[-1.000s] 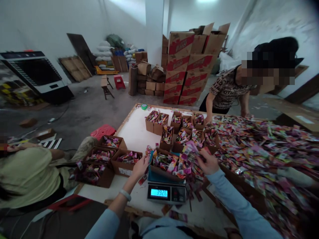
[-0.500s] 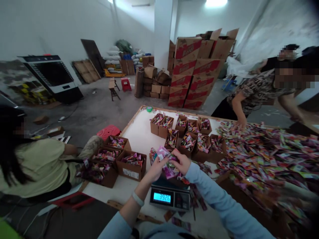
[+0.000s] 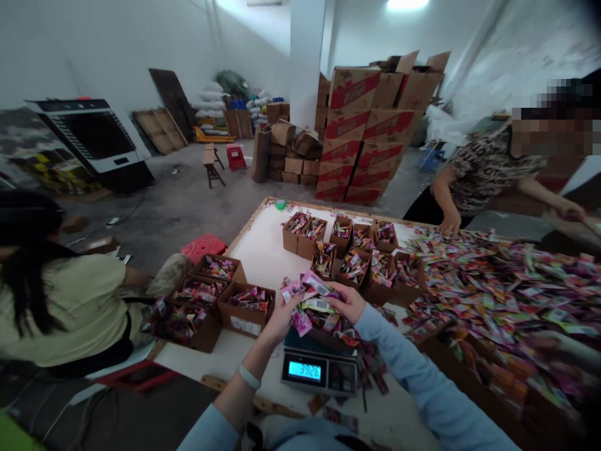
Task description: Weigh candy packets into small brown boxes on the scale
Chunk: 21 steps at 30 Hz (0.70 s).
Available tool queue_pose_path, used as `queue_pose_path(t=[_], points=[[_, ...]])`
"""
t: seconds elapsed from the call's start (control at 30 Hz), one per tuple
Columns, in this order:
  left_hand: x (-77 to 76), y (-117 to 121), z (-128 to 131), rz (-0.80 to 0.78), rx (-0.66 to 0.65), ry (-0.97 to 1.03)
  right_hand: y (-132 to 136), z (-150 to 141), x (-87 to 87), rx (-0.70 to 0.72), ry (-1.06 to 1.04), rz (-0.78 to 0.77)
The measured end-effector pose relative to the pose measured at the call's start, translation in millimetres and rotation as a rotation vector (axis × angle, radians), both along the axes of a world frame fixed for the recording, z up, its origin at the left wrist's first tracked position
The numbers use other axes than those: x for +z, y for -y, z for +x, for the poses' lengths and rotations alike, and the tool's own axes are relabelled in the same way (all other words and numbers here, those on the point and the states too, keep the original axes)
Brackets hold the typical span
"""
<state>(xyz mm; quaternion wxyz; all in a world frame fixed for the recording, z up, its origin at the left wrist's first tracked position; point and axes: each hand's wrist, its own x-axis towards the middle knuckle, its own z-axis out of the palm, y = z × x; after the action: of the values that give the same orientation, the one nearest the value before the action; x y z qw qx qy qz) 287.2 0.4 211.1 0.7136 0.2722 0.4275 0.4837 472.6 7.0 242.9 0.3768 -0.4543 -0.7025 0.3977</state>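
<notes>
Above the digital scale point(image 3: 340, 376), whose lit display reads 3926, my left hand point(image 3: 280, 319) is closed on several pink and purple candy packets point(image 3: 300, 322). My right hand point(image 3: 350, 303) pinches packets from the other side, its fingers on a purple one and a green one. Under both hands sits a load of more packets point(image 3: 331, 322) on the scale; the container around it is mostly hidden. Loose packets point(image 3: 373, 369) lie against the scale's right side.
Small cartons filled with packets stand left point(image 3: 244, 322) and beyond my hands point(image 3: 357, 266). A large heap of packets point(image 3: 507, 288) covers the table's right side, where a co-worker point(image 3: 498, 156) leans in. Another person point(image 3: 70, 300) sits at left. A big carton point(image 3: 436, 351) stands near my right arm.
My hands have moved slightly apart, and the packets between them are more spread out. The left hand has shifted left. The co-worker at right has straightened a little. The display reading is unchanged.
</notes>
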Motion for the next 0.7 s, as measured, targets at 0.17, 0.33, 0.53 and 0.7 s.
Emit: queue_pose_path(t=[0.17,0.33,0.53,0.7], points=[[-12.2,-6.8,-17.4,0.011,0.123,-0.060,-0.9,16.4,-3.1,-0.021,0.064,0.043],[-8.2,-8.3,-44.6,0.025,0.213,-0.199,3.6,39.0,-8.0,-0.018,0.630,0.123],[7.8,2.6,-54.5,0.136,0.024,-0.324,18.6,26.5,11.4,-0.117,0.543,0.339],[26.2,8.3,-26.3,0.432,-0.196,-0.447,34.2,-15.1,29.1,0.015,0.330,0.340]])
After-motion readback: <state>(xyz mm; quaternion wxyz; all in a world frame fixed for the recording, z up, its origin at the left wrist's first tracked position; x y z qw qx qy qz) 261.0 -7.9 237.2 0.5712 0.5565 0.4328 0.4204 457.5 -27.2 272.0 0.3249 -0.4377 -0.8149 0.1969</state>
